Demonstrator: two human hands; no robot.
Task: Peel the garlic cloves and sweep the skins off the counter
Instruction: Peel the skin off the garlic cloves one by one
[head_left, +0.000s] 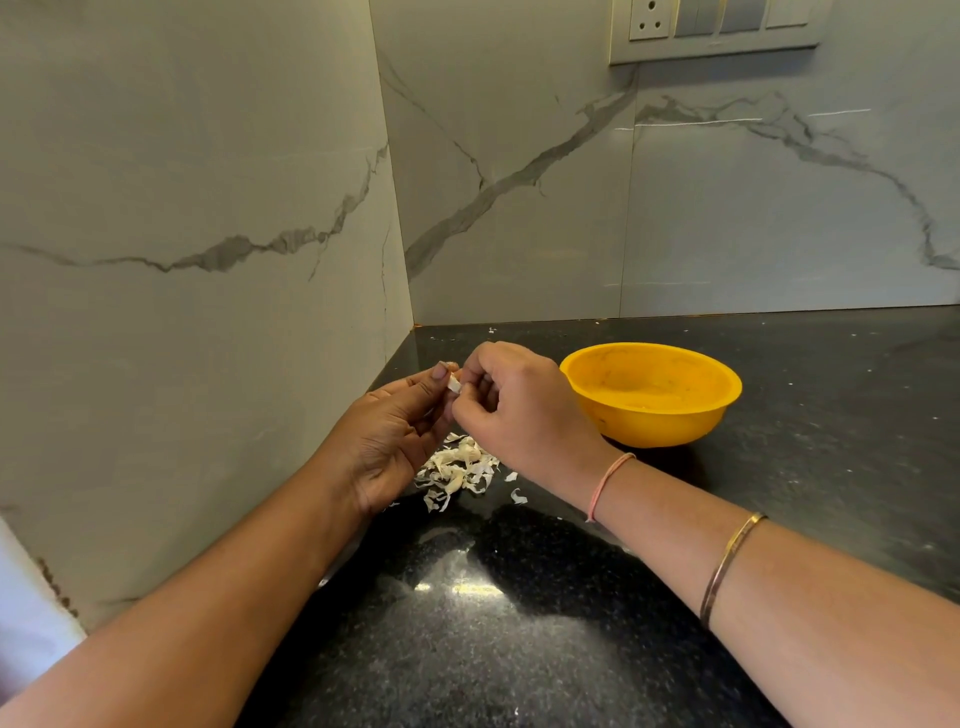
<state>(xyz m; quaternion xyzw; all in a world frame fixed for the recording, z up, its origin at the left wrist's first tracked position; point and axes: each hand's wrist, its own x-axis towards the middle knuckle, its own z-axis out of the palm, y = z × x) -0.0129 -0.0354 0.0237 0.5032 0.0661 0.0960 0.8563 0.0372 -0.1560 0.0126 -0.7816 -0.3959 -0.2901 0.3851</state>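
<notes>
Pinches the garlic clove (453, 382) in the fingertips of the left hand (387, 431), above the counter (571, 623) near its far left corner. Meets it with the right hand (511, 410), fingers curled onto the loose skin, both hands together on one clove. Mostly hidden, so cannot tell its long axis. Directly below the hands, nearer the left wrist, a pile of skins (457, 470). To the right, a yellow bowl (649, 392). Probably the peeling step; sweeping not yet begun.
</notes>
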